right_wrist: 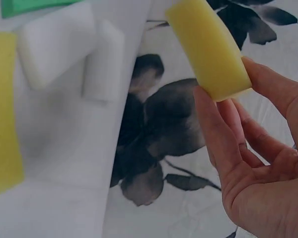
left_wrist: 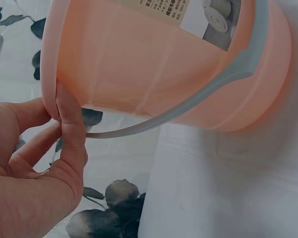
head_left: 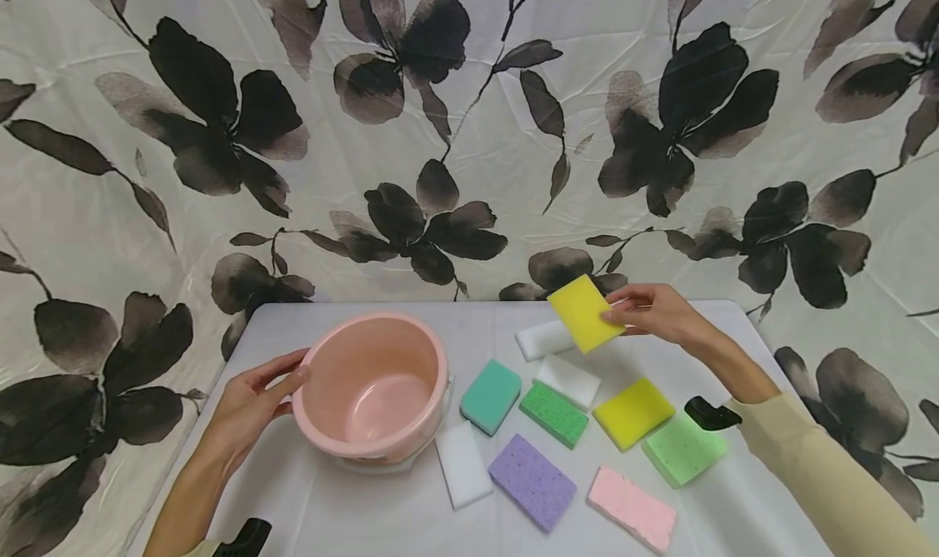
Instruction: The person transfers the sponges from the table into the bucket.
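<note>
A pink sponge (head_left: 632,509) lies nearest, by a purple sponge (head_left: 532,482) and a white one (head_left: 464,464). Farther back are green, teal and yellow sponges on the table (head_left: 352,516).

The left hand (head_left: 249,406) holds the pink bucket (head_left: 370,386) at its left rim, thumb pressed on the edge and fingers behind it, so the bucket tips toward the sponges. The right hand (head_left: 656,311) pinches a yellow sponge (head_left: 584,312) by one end, up in the air at the far right of the table, well apart from the bucket.

I think the good way is to keep the bucket tipped and firm, carry the sponge over the rim, and open the fingers only once it is above the hole.
</note>
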The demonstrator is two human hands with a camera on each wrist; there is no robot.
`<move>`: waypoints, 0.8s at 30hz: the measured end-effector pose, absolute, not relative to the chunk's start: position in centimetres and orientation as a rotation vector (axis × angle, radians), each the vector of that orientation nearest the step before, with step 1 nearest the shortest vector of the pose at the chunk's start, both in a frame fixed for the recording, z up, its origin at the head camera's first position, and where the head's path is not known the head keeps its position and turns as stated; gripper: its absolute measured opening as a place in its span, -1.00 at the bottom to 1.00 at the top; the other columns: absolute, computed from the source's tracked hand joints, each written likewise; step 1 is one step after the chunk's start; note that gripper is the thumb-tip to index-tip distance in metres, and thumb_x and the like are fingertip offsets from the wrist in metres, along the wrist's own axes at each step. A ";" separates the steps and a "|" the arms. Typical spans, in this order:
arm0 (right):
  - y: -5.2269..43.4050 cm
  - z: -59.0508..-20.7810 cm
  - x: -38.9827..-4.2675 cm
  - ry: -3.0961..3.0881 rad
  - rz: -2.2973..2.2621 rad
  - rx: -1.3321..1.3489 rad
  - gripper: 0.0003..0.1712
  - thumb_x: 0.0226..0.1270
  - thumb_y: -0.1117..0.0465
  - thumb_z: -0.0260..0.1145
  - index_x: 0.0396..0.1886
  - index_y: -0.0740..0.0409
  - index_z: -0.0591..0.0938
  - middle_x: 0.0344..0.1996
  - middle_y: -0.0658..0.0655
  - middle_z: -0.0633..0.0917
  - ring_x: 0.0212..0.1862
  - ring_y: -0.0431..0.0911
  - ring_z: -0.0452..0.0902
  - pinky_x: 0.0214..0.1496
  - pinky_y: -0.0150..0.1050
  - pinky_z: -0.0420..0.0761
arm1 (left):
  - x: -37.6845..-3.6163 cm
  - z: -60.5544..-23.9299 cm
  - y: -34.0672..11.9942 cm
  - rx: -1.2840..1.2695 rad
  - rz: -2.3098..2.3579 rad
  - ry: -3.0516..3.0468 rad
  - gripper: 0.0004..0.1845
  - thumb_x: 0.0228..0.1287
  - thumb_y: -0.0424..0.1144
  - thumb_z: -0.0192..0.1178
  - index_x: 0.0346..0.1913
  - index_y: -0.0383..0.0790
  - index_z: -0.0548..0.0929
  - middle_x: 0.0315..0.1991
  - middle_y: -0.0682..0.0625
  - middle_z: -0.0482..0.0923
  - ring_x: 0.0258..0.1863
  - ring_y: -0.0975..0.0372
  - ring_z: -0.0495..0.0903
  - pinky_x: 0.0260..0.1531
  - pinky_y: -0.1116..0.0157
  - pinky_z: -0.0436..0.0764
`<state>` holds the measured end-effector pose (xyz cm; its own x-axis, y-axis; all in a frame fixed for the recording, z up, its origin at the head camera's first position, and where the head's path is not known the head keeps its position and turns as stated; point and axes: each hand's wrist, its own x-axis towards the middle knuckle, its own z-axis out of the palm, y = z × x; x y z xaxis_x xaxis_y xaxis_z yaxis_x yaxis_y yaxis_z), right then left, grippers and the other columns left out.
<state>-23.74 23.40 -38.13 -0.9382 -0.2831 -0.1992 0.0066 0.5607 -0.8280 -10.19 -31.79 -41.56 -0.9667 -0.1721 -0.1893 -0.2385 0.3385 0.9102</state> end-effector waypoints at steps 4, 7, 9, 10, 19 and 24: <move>22.4 -37.2 -23.9 2.458 -1.350 -0.253 -0.32 0.34 -0.02 0.49 0.26 0.34 0.55 -0.04 0.25 0.67 -0.08 -0.03 0.69 0.03 -0.12 0.73 | -10.1 -41.5 -31.8 -0.388 1.726 2.527 -0.27 0.46 0.11 0.23 0.52 -0.22 0.39 0.48 -0.24 0.32 -0.06 0.56 0.55 -0.13 0.43 0.68; 21.7 -36.6 -23.9 2.432 -1.372 -0.278 -0.34 0.34 0.01 0.50 0.25 0.35 0.56 -0.05 0.24 0.69 -0.08 -0.03 0.69 0.03 -0.14 0.73 | -10.1 -41.5 -31.7 -0.387 1.729 2.527 -0.26 0.46 0.12 0.24 0.52 -0.23 0.39 0.48 -0.23 0.32 -0.07 0.56 0.56 -0.13 0.43 0.68; 21.2 -36.3 -23.9 2.423 -1.381 -0.298 -0.35 0.34 0.02 0.49 0.24 0.35 0.56 -0.07 0.23 0.70 -0.09 -0.04 0.70 0.02 -0.15 0.73 | -10.0 -41.4 -31.7 -0.385 1.730 2.529 -0.26 0.46 0.12 0.24 0.52 -0.24 0.39 0.48 -0.24 0.32 -0.07 0.56 0.56 -0.13 0.43 0.68; 21.0 -36.1 -23.9 2.417 -1.388 -0.310 -0.37 0.35 0.04 0.49 0.24 0.36 0.56 -0.07 0.24 0.71 -0.09 -0.03 0.70 0.03 -0.12 0.73 | -10.0 -41.4 -31.7 -0.384 1.731 2.529 -0.26 0.46 0.12 0.24 0.52 -0.24 0.39 0.48 -0.24 0.32 -0.08 0.56 0.56 -0.13 0.43 0.68; 19.1 -35.2 -24.3 2.389 -1.401 -0.372 -0.42 0.34 0.08 0.49 0.19 0.36 0.58 -0.12 0.22 0.72 -0.12 -0.05 0.71 0.01 -0.11 0.74 | -10.0 -41.4 -31.7 -0.394 1.725 2.537 -0.26 0.44 0.12 0.26 0.51 -0.23 0.40 0.44 -0.18 0.38 -0.08 0.53 0.58 -0.14 0.42 0.69; 17.8 -34.7 -24.5 2.352 -1.419 -0.430 -0.46 0.33 0.10 0.50 0.15 0.35 0.61 -0.15 0.22 0.72 -0.12 -0.01 0.70 0.03 -0.06 0.73 | -10.0 -41.4 -31.7 -0.374 1.750 2.540 -0.26 0.43 0.10 0.27 0.50 -0.27 0.41 0.27 0.08 0.50 -0.08 0.52 0.60 -0.15 0.41 0.70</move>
